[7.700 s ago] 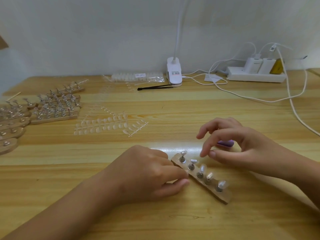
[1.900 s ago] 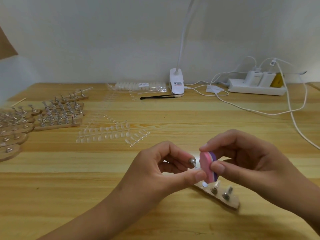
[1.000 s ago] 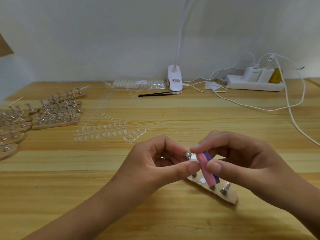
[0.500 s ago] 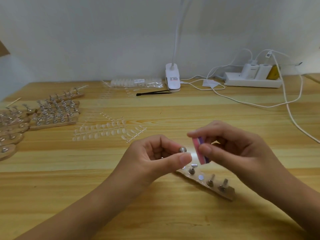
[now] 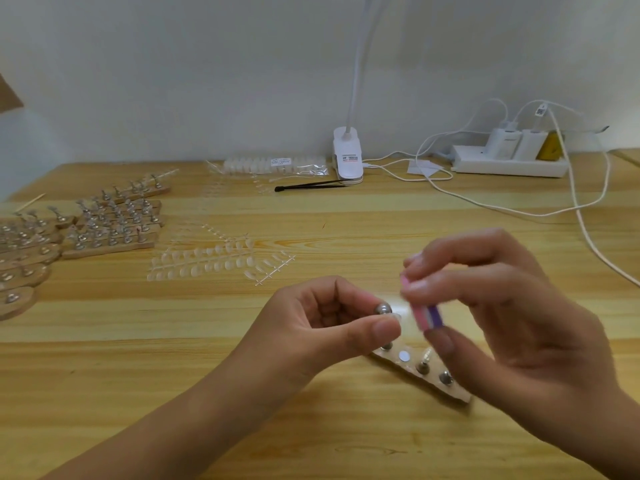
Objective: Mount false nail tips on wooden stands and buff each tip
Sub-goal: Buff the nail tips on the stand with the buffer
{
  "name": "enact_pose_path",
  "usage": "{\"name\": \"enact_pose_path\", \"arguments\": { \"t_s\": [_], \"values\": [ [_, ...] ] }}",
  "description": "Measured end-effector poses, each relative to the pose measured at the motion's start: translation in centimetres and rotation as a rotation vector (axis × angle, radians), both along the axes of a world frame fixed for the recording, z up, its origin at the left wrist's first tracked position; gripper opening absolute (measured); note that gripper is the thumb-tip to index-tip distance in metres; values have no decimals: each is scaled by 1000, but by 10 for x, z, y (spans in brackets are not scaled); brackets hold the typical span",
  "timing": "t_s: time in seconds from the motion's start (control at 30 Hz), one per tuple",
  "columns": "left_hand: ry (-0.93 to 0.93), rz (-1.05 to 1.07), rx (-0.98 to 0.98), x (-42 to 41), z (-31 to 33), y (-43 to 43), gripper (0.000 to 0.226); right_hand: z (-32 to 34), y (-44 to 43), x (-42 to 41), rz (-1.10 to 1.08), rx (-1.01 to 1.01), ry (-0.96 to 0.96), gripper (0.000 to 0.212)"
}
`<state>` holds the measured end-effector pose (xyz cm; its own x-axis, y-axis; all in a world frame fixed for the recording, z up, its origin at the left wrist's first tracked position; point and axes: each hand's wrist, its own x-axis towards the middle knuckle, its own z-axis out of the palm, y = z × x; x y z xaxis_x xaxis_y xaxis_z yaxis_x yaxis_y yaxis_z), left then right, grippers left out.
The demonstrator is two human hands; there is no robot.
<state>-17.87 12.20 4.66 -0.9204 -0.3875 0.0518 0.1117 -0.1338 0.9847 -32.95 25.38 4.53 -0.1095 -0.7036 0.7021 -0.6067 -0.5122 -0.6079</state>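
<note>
Left hand (image 5: 322, 327) grip: thumb + index pinch one metal peg (image 5: 382, 309) w/ a clear nail tip (image 5: 393, 316) on it, held up above the wooden stand (image 5: 453, 391). Stand lies on the worktop (image 5: 138, 393) just under both hands. Right hand (image 5: 502, 317) grip pinches the pink/purple buffer block (image 5: 429, 315), kinda blurry. Vs 1 s ago the buffer's off the peg, small gap btw them. Vs ~8 s back, the stand now shows one bare round spot (image 5: 403, 356).

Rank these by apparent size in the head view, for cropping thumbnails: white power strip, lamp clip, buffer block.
1. White power strip.
2. Lamp clip and buffer block look alike; the block is nearer, blurred, partly covered by the right hand, so unranked.
</note>
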Motion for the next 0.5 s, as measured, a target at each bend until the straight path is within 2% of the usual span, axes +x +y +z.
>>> {"name": "enact_pose_path", "arguments": {
  "t_s": [0.07,0.13,0.23,0.3,0.4,0.5],
  "values": [
    [0,-5,8,0,0,0,27,-4,-2,-2,-21,37,36,18],
    [-15,19,21,0,0,-1,23,-6,-4,-5,-47,46,-12,23],
    [2,21,38,0,0,-2,39,-6,-5,-3,-1,-16,-75,26],
    [11,18,37,0,0,-1,42,-8,-7,-2,17,9,-70,23],
    [1,24,31,0,-1,-1,35,-8,-7,0,19,9,-147,22],
    [5,22,25,0,0,-1,29,-7,-6,1,17,12,-110,20]
  ]
}}
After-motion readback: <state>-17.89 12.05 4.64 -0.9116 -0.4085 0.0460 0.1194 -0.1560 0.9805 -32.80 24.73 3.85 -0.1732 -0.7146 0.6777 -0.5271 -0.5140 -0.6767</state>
